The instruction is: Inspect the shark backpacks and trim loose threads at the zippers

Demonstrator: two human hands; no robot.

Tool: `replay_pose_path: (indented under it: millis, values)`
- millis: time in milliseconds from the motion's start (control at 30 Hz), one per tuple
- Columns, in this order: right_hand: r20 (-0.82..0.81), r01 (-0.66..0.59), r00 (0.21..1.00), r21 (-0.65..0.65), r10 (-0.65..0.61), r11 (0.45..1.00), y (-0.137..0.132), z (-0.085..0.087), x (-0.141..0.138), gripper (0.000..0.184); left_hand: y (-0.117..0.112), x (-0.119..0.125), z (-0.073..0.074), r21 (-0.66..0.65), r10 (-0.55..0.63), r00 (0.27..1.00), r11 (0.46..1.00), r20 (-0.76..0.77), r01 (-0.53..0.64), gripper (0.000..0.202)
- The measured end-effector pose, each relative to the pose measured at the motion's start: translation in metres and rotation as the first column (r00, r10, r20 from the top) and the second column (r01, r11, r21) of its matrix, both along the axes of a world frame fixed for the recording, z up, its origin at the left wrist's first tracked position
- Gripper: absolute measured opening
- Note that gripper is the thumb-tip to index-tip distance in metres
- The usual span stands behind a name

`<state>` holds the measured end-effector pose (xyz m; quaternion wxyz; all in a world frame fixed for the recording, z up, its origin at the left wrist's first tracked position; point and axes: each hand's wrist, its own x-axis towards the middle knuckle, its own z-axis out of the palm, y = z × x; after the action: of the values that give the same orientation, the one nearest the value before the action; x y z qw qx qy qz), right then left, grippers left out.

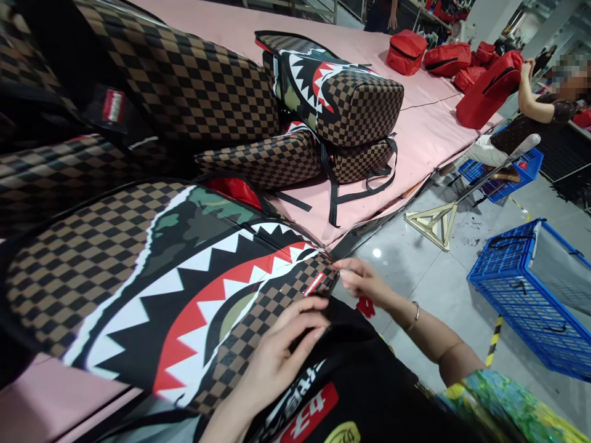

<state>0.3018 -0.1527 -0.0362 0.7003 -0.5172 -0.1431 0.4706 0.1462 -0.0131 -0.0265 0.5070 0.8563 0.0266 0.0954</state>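
Note:
A backpack (pixel 221 271) with brown-and-black checks, a camouflage patch and a red-and-white shark-mouth print lies in front of me, its near end against my black apron. My left hand (pixel 284 335) is at its near edge, fingers bent over the checked material beside a small red label (pixel 313 284). At the corner just past that label, my right hand (pixel 360 280) is closed in a pinch. Whatever sits between its fingertips is too small to make out. A red lining (pixel 235 192) shows at the backpack's far side.
Similar checked backpacks (pixel 364 111) are piled behind, with black straps (pixel 335 200) hanging loose. Red bags (pixel 406 52) lie farther along the pink table (pixel 429 117), where another person (pixel 530 117) handles one. Blue crates (pixel 517 295) and a triangular-based stand (pixel 434 224) occupy the floor at right.

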Motion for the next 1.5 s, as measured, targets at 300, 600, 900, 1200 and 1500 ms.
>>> replay_pose_path:
  millis: [300,600,900,1200,1500]
  values:
    - [0.279,-0.375,0.851,-0.271,0.445,0.887,0.022,-0.014,0.100,0.035,0.013,0.001,-0.022,0.066,0.409,0.912,0.912,-0.033,-0.406,0.021]
    - [0.267,-0.628,0.706,-0.192,0.656,0.754,0.050,-0.025,0.114,0.033,0.013,0.004,-0.032,0.095,0.521,0.853,0.852,-0.038,-0.516,0.027]
    - [0.256,-0.641,0.690,-0.217,0.677,0.736,0.053,-0.024,0.120,0.027,0.015,0.000,-0.029,0.016,0.582,0.806,0.811,-0.110,-0.584,0.027]
    - [0.254,-0.717,0.612,-0.222,0.749,0.661,0.064,-0.022,0.120,0.031,0.015,0.000,-0.026,-0.009,0.591,0.798,0.803,-0.119,-0.596,0.027]
    - [0.263,-0.779,0.533,-0.218,0.804,0.588,0.074,-0.018,0.111,0.035,0.018,-0.002,-0.030,-0.044,0.609,0.783,0.785,-0.127,-0.618,0.025]
